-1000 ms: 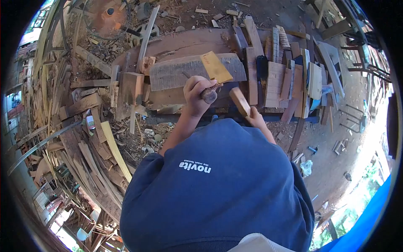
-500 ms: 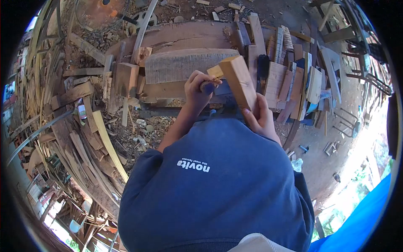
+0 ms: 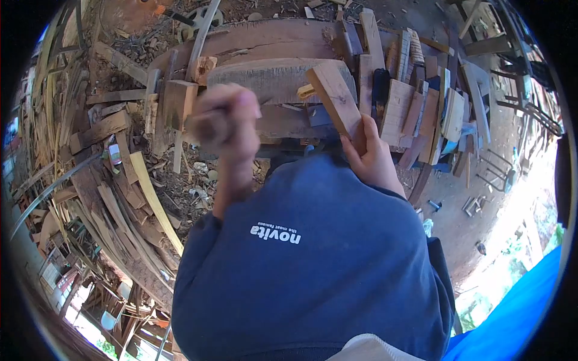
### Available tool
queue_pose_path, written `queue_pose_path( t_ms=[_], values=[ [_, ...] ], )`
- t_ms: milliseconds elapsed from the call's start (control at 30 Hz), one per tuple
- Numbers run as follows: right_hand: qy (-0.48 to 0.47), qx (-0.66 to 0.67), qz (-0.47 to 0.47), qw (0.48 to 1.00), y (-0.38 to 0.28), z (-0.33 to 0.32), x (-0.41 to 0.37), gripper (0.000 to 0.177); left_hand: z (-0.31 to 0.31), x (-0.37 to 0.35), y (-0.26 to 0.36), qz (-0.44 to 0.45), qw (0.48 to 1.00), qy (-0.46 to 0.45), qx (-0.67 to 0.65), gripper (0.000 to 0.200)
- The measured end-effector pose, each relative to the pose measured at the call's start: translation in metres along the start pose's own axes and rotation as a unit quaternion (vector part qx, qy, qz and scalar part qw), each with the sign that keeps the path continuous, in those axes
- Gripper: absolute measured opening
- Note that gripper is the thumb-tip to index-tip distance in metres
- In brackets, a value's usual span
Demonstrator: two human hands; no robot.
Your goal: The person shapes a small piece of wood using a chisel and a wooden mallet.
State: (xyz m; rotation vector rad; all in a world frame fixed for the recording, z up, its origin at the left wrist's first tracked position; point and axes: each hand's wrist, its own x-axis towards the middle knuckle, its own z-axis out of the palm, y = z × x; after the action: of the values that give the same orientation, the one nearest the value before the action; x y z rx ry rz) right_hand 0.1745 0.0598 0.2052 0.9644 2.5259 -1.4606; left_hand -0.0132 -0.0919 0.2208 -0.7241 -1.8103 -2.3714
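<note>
My left hand [image 3: 236, 135], smeared by motion, is raised at the left and closed in a fist around a tool with a thick round-ended handle [image 3: 209, 129]. The tool's working end is mostly hidden. My right hand [image 3: 374, 157] grips the near end of a squared wooden block [image 3: 335, 97], thumb on one side and fingers on the other. The block leans up and to the left over the workbench. A small yellow piece [image 3: 306, 91] shows at the block's left side. Beneath the hands lies a thick grey-brown plank [image 3: 265, 73].
Several short wooden offcuts [image 3: 398, 108] are stacked to the right of the bench. An upright wooden block [image 3: 178, 103] stands at the left. Long boards [image 3: 114, 222] lean in a pile farther left, and wood chips [image 3: 192, 180] litter the ground.
My left hand has swung left and up with the tool, away from the wooden block. The block in my right hand has shifted slightly left and tilted more.
</note>
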Motion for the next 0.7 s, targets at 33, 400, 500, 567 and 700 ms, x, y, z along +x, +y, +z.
queue_pose_path(
  t_ms=[33, 400, 500, 567, 700],
  values=[
    [0.001, 0.001, 0.001, 1.000, -0.001, 0.001, 0.000, 0.055, -0.001, 0.016, 0.012, 0.023, 0.994, -0.028, -0.106, 0.011],
    [0.021, 0.006, 0.001, 1.000, -0.012, 0.004, -0.004, 0.051, 0.016, 0.031, 0.034, -0.024, 0.971, -0.081, -0.223, 0.013],
    [0.012, 0.000, 0.012, 1.000, -0.012, 0.004, -0.004, 0.051, 0.018, 0.030, 0.037, -0.036, 0.971, -0.073, -0.224, 0.014],
    [0.015, -0.003, 0.004, 1.000, -0.009, 0.006, -0.004, 0.052, 0.019, 0.030, 0.038, -0.028, 0.971, -0.077, -0.223, 0.014],
    [0.022, -0.015, -0.004, 1.000, -0.005, 0.008, -0.004, 0.054, 0.024, 0.030, 0.042, -0.020, 0.973, -0.068, -0.219, 0.014]
  ],
)
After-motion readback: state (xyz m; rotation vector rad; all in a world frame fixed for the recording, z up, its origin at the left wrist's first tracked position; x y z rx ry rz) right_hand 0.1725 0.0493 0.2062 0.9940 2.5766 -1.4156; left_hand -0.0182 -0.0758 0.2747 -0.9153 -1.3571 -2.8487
